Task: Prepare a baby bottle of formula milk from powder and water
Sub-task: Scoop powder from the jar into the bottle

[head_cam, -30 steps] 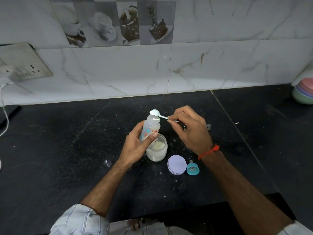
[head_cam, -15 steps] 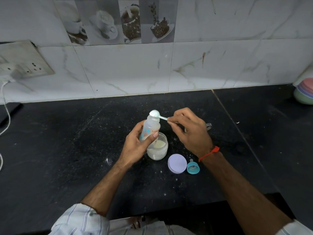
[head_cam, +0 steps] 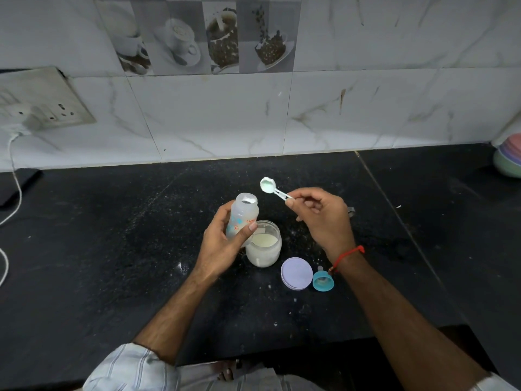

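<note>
Left hand [head_cam: 222, 246] is clamping the light, smooth translucent plastic baby bottle [head_cam: 242, 218] mid-body; right hand [head_cam: 321, 218], beside the bottle, is pinching the small pale-green plastic scoop [head_cam: 272, 188] by its stiff handle.

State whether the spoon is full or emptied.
Emptied: the spoon, held by the right hand beside the bottle, shows only a thin powder film.

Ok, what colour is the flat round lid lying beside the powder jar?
Pale lilac. The lid shows best in the head view, lying on the black counter.
</note>
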`<action>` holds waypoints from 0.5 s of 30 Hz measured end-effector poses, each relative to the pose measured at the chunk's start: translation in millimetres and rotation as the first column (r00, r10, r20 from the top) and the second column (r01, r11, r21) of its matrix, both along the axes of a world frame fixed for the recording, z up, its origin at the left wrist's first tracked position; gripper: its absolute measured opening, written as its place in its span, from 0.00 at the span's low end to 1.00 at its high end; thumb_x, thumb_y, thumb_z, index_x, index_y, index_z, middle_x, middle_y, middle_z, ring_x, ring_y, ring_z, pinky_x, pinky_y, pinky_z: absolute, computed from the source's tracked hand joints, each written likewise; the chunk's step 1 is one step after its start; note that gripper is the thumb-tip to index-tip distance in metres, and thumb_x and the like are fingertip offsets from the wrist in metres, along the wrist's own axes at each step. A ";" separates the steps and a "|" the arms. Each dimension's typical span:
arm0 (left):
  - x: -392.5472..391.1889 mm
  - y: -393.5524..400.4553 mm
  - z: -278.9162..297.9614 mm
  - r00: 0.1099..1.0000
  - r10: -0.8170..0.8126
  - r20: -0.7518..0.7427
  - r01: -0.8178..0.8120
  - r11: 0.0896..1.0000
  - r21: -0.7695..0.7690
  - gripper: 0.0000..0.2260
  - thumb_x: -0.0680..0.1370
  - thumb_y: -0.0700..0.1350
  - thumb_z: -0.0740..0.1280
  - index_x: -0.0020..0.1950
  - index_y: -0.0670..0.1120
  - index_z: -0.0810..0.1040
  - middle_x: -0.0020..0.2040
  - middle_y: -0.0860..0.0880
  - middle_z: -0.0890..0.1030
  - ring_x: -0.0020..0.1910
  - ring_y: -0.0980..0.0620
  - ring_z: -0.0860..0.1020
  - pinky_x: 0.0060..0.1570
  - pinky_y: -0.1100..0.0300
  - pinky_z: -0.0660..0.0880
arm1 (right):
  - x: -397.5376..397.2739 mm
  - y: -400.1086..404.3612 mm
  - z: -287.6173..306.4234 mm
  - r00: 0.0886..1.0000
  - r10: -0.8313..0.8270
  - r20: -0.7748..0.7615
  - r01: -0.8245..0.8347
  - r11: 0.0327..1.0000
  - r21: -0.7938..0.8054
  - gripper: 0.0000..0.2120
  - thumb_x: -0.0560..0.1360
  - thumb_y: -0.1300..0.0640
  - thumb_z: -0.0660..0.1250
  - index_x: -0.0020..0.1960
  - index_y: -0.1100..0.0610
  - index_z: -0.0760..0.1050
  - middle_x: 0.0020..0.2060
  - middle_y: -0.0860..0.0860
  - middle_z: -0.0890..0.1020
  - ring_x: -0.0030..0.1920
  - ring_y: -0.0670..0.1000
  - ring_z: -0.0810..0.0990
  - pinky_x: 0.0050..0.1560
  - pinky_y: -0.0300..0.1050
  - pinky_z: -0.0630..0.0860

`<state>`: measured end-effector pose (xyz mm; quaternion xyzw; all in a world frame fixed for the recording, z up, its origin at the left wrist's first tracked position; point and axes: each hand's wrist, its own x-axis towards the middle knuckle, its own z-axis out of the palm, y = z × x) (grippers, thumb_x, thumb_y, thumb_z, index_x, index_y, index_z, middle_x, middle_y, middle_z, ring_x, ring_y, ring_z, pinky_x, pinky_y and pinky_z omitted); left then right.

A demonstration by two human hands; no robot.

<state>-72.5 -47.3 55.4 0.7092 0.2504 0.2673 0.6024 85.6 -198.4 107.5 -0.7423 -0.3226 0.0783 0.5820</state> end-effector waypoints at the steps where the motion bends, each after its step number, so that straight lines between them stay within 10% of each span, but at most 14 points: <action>1: -1.9 0.9 -0.8 1.000 0.021 0.006 -0.021 1.000 -0.009 0.25 0.74 0.52 0.77 0.69 0.56 0.75 0.62 0.53 0.84 0.59 0.54 0.83 0.57 0.56 0.81 | 2.3 0.7 -4.4 0.999 -0.011 -0.052 0.008 0.998 -0.067 0.06 0.74 0.61 0.76 0.51 0.56 0.85 0.41 0.55 0.86 0.38 0.48 0.82 0.43 0.53 0.85; 15: -23.2 -0.4 -9.8 0.995 0.097 0.004 -0.097 0.994 -0.058 0.26 0.72 0.45 0.78 0.69 0.50 0.74 0.61 0.52 0.85 0.59 0.56 0.83 0.54 0.63 0.80 | 2.0 34.5 -50.3 0.995 0.089 0.052 -0.052 0.870 -0.491 0.07 0.72 0.53 0.79 0.41 0.51 0.82 0.37 0.45 0.80 0.35 0.38 0.75 0.40 0.33 0.69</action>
